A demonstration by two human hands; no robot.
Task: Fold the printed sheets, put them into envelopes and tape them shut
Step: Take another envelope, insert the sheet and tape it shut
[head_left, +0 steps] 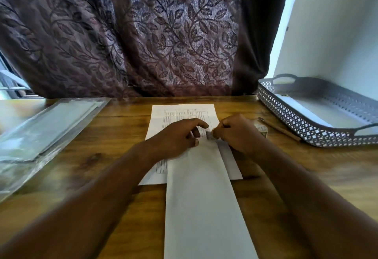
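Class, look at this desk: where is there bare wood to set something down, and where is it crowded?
Free: the wood between the plastic packet and the printed sheet, and the near right corner below the tray. Crowded: the middle, where the left hand and right hand work at the envelope end, and the gap by the tray, holding a tape roll and pencil.

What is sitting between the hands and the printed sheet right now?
A long white envelope lies lengthwise over the printed sheet, covering its near middle. The left hand and right hand meet at the envelope's far end, pinching something small. Only the sheet's far part and side edges are exposed.
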